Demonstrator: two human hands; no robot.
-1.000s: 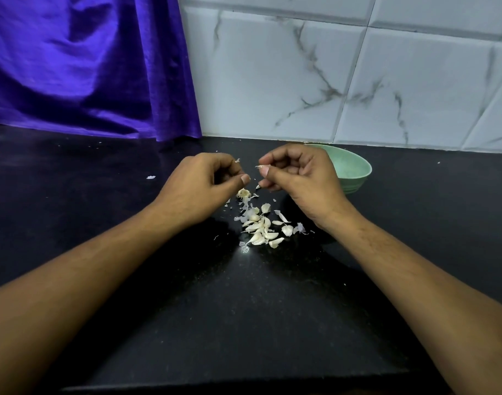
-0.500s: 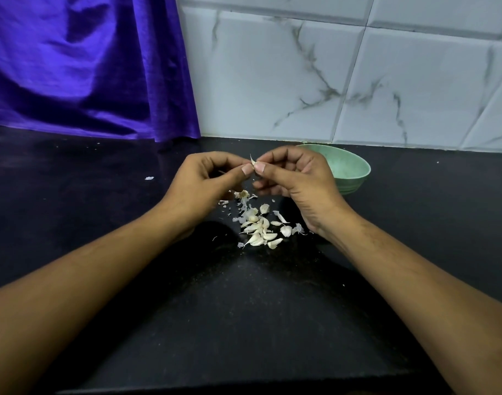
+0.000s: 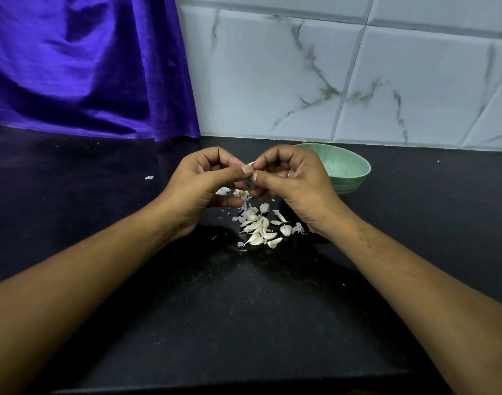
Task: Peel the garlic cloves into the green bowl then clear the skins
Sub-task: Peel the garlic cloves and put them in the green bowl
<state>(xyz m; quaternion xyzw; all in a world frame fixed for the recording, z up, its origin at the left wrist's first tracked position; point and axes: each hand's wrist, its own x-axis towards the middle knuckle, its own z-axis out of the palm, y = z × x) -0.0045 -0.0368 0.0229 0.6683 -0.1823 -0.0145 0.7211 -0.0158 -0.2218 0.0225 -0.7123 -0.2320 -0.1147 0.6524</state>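
Held clove: the held clove (image 3: 252,163) shows only as a pale, pointed sliver between the two thumbs, raised above the pile; most of it is hidden by fingers.
Left hand: the left hand (image 3: 204,181) has its fingers curled inward and pinches the clove with the thumb tip against the forefinger.
Right hand: the right hand (image 3: 295,181) is curled the same way, its thumbnail touching the left thumbnail, and pinches the same clove from the other side.
Garlic pile: the garlic pile (image 3: 258,228) lies on the surface below and between the wrists; it is made of cream-white, teardrop-shaped cloves with thin tails, smooth and slightly glossy.
Skins: the skins (image 3: 223,191) are papery, ragged white flakes, thin and translucent, scattered at the pile's far edge under the hands.
Green bowl: the green bowl (image 3: 348,166) is round, matte and pale mint with faint ribs low on its wall; it stands just behind the right hand, near the wall, and its contents cannot be seen.
Surface: the surface (image 3: 244,323) is black polished stone with fine pale speckles.
Stray flake: a stray flake (image 3: 149,177) lies well apart to the left.
Backdrop: a shiny, folded purple cloth (image 3: 73,69) hangs beside glossy white marble-veined tiles (image 3: 386,81).
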